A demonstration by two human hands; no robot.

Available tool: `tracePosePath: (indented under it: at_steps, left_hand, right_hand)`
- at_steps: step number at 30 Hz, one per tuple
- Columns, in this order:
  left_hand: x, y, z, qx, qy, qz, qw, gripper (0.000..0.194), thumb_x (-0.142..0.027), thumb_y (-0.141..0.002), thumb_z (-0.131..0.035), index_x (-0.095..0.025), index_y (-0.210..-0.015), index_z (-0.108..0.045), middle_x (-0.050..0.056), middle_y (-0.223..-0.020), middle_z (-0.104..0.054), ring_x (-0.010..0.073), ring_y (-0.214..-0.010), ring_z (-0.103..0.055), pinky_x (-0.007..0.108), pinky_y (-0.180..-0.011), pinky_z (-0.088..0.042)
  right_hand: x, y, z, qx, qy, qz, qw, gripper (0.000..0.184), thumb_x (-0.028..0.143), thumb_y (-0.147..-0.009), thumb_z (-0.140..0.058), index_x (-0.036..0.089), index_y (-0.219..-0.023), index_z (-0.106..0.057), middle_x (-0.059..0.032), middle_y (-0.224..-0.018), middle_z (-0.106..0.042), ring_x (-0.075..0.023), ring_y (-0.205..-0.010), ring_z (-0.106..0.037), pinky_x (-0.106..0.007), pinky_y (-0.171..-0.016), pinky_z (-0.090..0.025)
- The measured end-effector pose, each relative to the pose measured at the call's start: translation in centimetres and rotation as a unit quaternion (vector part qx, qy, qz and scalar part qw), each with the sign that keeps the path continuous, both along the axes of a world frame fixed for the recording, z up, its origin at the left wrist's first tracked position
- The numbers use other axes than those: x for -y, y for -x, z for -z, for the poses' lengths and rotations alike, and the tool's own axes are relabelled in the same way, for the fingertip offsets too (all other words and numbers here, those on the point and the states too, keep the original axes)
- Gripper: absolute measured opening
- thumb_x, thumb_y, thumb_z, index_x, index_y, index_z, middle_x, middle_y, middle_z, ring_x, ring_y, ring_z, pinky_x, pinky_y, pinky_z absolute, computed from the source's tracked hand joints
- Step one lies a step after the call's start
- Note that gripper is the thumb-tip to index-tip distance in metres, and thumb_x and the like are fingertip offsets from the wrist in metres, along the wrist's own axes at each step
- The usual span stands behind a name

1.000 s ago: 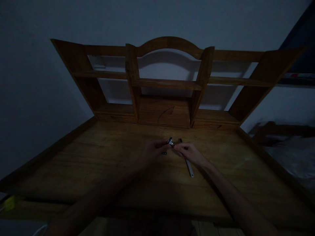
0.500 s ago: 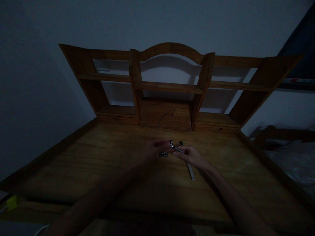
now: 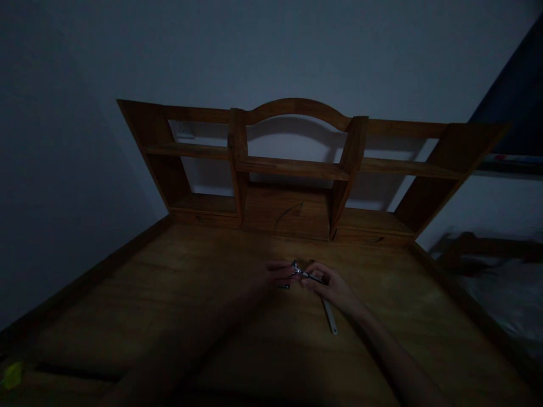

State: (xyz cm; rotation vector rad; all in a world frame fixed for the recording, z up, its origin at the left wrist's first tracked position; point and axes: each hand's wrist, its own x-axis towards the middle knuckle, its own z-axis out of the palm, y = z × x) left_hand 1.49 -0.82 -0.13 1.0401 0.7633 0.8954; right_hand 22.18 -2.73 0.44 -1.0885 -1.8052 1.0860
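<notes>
Above the wooden desk, my two hands meet at a small tool with a shiny metal head and a darker, slim handle; its exact kind is too dim to make out. My right hand is closed around the handle. Fingers of my left hand come together at the metal head, and their grip is partly in shadow. Just below the left fingers lies a small dark piece with silvery spots. A flat grey metal bar with a hole at its end lies partly under my right hand.
A wooden shelf unit with open compartments and small drawers stands along the desk's back. Raised wooden edges border the desk's sides. Something yellow shows at the lower left. The room is dim.
The view has tilted up, so desk and shelves sit lower in the picture. The shiny tool stays between both hands, turned slightly, and the left hand covers more of the small dark piece.
</notes>
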Motion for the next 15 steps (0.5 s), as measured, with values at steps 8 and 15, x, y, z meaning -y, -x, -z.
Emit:
tracePosePath:
  at_steps: [8, 15]
  left_hand:
    - [-1.4, 0.3, 0.9, -0.042, -0.019, 0.009, 0.999, 0.037, -0.050, -0.077, -0.062, -0.021, -0.098, -0.071, 0.009, -0.102, -0.069, 0.0269, -0.099, -0.063, 0.037, -0.089, -0.048]
    - [-3.2, 3.0, 0.9, -0.296, -0.303, 0.034, 0.905, 0.085, -0.036, -0.045, -0.086, -0.029, -0.124, -0.056, 0.008, -0.134, -0.048, 0.0320, -0.126, -0.040, 0.045, -0.106, -0.030]
  right_hand:
    - [-0.4, 0.3, 0.4, -0.020, 0.016, 0.036, 0.999, 0.028, 0.048, -0.079, -0.062, 0.022, -0.089, -0.066, 0.0000, -0.069, -0.058, -0.0166, -0.064, -0.052, -0.027, -0.058, -0.038]
    - [-1.7, -4.1, -2.5, -0.131, 0.032, 0.216, 0.967, 0.034, 0.052, -0.082, -0.054, 0.021, -0.095, -0.063, -0.0030, -0.073, -0.059, -0.0163, -0.061, -0.051, -0.025, -0.049, -0.036]
